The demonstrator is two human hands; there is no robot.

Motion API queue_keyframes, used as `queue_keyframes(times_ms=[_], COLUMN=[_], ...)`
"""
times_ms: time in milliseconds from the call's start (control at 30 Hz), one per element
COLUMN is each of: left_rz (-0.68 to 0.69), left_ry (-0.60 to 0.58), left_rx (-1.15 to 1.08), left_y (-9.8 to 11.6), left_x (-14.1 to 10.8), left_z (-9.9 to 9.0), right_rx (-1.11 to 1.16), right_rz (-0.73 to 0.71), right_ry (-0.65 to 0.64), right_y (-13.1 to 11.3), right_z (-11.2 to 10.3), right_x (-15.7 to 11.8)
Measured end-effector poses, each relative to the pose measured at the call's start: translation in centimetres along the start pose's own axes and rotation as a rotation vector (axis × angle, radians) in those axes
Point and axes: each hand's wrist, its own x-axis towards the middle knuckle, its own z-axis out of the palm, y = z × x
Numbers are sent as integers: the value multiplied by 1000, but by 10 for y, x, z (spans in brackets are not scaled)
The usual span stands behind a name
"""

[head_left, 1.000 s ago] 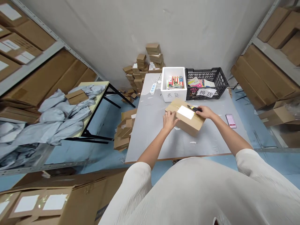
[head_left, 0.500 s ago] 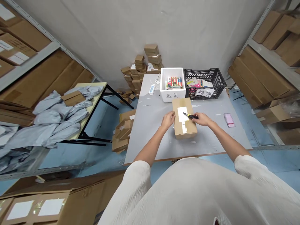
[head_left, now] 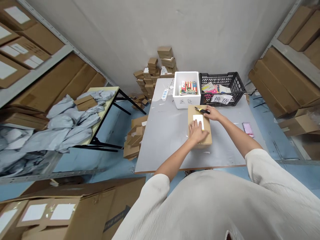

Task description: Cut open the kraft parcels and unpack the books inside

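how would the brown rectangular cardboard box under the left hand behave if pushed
The brown rectangular cardboard box would likely slide rather than tip, as it lies flat on the grey table and looks wider than tall. It is probably fairly stiff: its top shows no clear sag under the left hand.
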Motion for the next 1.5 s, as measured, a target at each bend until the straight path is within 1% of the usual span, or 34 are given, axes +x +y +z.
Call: queue_keyframes(times_ms=[100, 200, 300, 367, 467, 533, 600, 667, 700, 767, 833, 900, 1000, 1067, 1133, 1267, 1367, 1500], left_rz=[-56, -102, -93, -59, 32, 96, 194, 268, 285, 291, 296, 307, 331, 358, 382, 358, 324, 293], left_ry=[-56, -89, -134, -171, -207, -256, -319, -357, -357, -351, -339, -305, -218, -173, -148, -140, -182, -224], left_rx=[10, 49, 85, 100, 138, 164, 181, 186, 177, 183, 218, 251, 242, 226, 229, 262, 283, 295], left_y=[14, 21, 20, 13, -7, -25, -43, -60, -66, -75, -80, -79, -72, -63, -54, -37, -30, -26], left_x=[0, 3, 8, 11, 16, 21, 27, 32, 34, 37, 38, 35, 28, 22, 18, 18, 26, 34], left_z=[10, 16, 17, 14, 4, -6, -18, -30, -36, -44, -48, -50, -49, -45, -41, -36, -35, -34], right_rx=[-34, -35, -38, -46, -39, -19, 7, 36, 58, 117, 175, 227, 320, 427, 540, 651, 641, 613], right_rz=[12, 18, 30, 57, 92, 102, 125, 164, 181, 205, 210, 197, 183, 173, 180, 259, 273, 266], right_ry=[-44, -62, -40, -27, -26, -13, 12, 40, 52, 76, 62, 47, 37, 8, -22, -59, -95, -151], right_y=[1, 7, 16, 23, 33, 37, 38, 35, 33, 25, 16, 5, -6, -6, -1, 22, 38, 46], right_z=[0, 2, 1, -2, -9, -12, -13, -11, -9, -3, 4, 12, 21, 24, 23, 9, -6, -24], right_x=[23, 35, 37, 33, 17, 1, -18, -39, -50, -72, -92, -110, -131, -140, -147, -152, -149, -141])
